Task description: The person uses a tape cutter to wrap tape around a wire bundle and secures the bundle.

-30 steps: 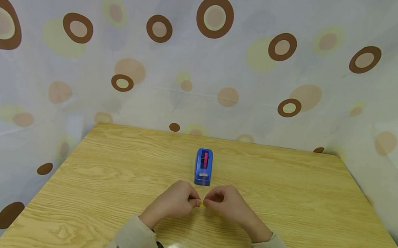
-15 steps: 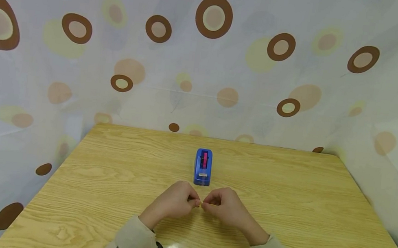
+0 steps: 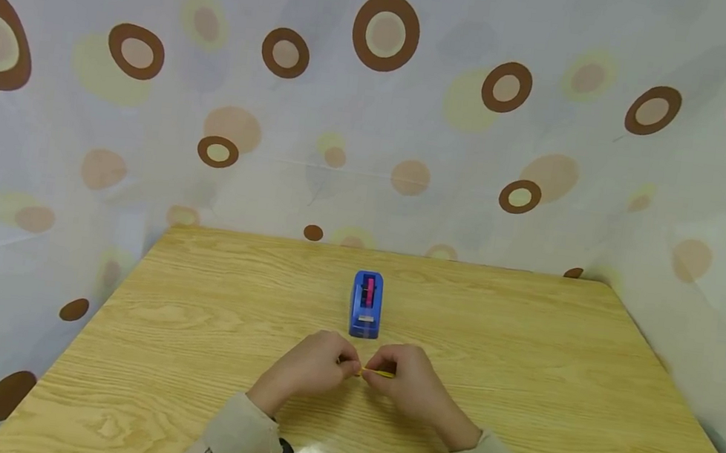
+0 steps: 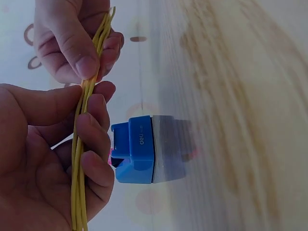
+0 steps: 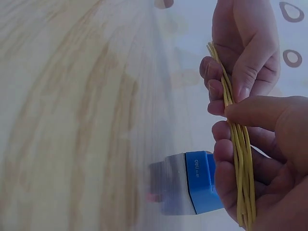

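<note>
Near the table's middle, my left hand [image 3: 315, 364] and right hand [image 3: 407, 382] meet fingertip to fingertip. Both pinch a bundle of thin yellow strands [image 4: 78, 183] between thumb and fingers. Seen from the left wrist, the strands run lengthwise through the left hand [image 4: 43, 149], and their far ends stick out past the right hand [image 4: 72, 41]. From the right wrist, the bundle [image 5: 243, 168] crosses the right palm, the right thumb pressing beside the left hand's thumb. Just beyond the hands stands a blue tape dispenser [image 3: 364, 324] with a pink core.
The wood-grain table [image 3: 227, 293] carries the dispenser behind the hands. A patterned sheet [image 3: 282, 113] with brown rings hangs along the back and sides. Dark wrist cameras are strapped at the sleeves [image 3: 242, 429].
A yellow length now shows along the right hand's fingers in the head view, where only a small bit showed before. Hands and dispenser sit slightly further left in view, as does the background.
</note>
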`<state>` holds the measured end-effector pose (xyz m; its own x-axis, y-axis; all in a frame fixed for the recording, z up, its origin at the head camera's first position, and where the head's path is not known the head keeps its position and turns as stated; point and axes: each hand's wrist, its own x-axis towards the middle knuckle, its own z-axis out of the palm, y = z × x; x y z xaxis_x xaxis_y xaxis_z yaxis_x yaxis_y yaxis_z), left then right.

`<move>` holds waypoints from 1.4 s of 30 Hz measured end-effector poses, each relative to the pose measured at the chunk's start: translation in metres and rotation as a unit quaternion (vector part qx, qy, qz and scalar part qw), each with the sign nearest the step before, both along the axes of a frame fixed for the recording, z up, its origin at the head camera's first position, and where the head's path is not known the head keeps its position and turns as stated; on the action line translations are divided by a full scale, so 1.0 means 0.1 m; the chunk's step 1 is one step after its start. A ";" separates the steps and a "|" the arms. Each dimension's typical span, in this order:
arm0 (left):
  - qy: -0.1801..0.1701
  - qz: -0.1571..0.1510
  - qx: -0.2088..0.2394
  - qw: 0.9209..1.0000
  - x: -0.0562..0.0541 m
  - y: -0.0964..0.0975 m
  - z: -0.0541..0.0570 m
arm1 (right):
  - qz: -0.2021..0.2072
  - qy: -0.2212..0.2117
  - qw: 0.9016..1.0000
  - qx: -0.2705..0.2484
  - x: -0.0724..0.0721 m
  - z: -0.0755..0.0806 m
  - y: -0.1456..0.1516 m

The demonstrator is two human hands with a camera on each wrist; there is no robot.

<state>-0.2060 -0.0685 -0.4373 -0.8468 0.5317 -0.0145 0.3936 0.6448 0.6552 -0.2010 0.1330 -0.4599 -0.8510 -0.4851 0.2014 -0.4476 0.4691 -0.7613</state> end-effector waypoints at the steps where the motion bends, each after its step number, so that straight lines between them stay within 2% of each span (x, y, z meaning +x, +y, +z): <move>1: 0.001 -0.002 0.000 1.000 0.00 0.00 0.00 | -0.001 0.006 1.000 0.002 0.01 0.00 0.00; 5: -0.005 -0.012 0.006 1.000 -0.01 -0.01 0.02 | -0.004 0.029 0.999 0.016 0.03 0.02 -0.01; 17: -0.075 -0.025 0.026 0.997 -0.06 -0.04 -0.04 | -0.012 0.074 0.997 0.033 0.08 0.03 -0.04; 23: -0.058 -0.013 0.024 0.998 -0.08 -0.04 -0.06 | -0.016 0.079 0.996 0.025 0.05 0.01 -0.05; 32: -0.018 -0.003 0.024 1.000 -0.07 -0.01 -0.07 | -0.007 0.017 0.999 0.028 0.02 0.05 -0.03; 38: -0.015 0.008 0.027 0.999 -0.05 -0.01 -0.09 | 0.011 -0.046 0.998 0.035 -0.03 0.11 0.01; 42: -0.016 0.014 0.034 0.999 -0.03 0.00 -0.09 | 0.020 -0.072 0.996 0.042 -0.04 0.13 0.03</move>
<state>-0.2089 -0.0686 -0.4464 -0.8615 0.5076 -0.0066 0.3539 0.6099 0.7091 -0.2053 0.1355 -0.4469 -0.8482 -0.5285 0.0361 -0.3563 0.5186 -0.7772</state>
